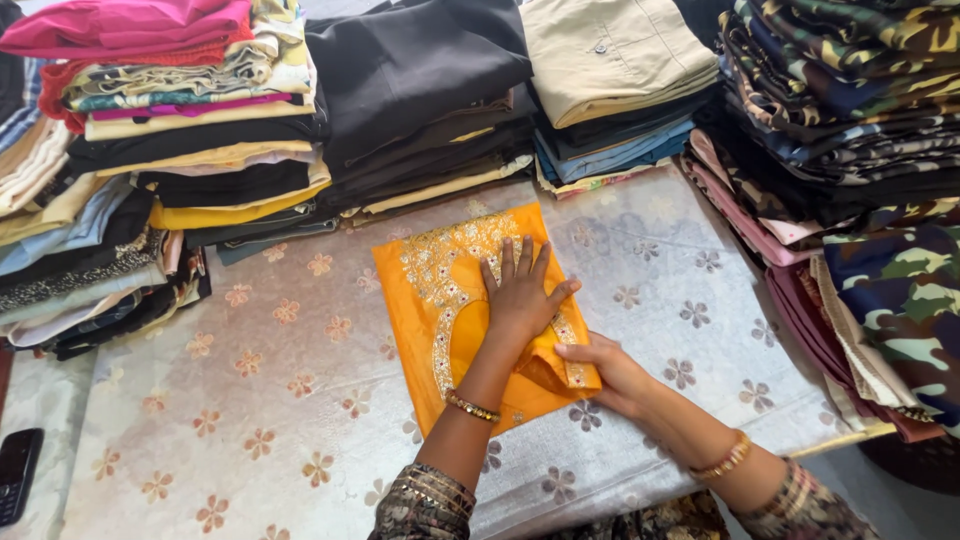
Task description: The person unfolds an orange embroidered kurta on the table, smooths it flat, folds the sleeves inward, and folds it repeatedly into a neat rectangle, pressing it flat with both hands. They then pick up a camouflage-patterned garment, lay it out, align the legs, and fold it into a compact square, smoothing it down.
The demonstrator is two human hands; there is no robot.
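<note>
Folding looks mostly done on this one, judging by how things lie. The orange embroidered garment (470, 310) sits in the middle of the cloth-covered table (280, 400), already down to a compact rectangle with the gold neckline work facing up. The left hand (520, 295) is pressed flat on top of it, fingers spread and open, not gripping anything, just pinning the fabric down. The right hand (612, 375) is at the lower right corner, fingers curled onto the doubled-over edge there; it looks like a light pinch on that fold, though I can't tell for sure how tightly it's closed. That corner is the only part that's bunched up rather than lying flat, so I'd guess that tucking and smoothing it is what's left. All around the back and sides are piles of already folded clothes: a mixed stack with a pink piece on top (150, 60), a dark pile (420, 90), some beige and blue ones (610, 80), and camouflage fabric (860, 120) on the right. A dark phone (18, 475) lies at the far left edge.
</note>
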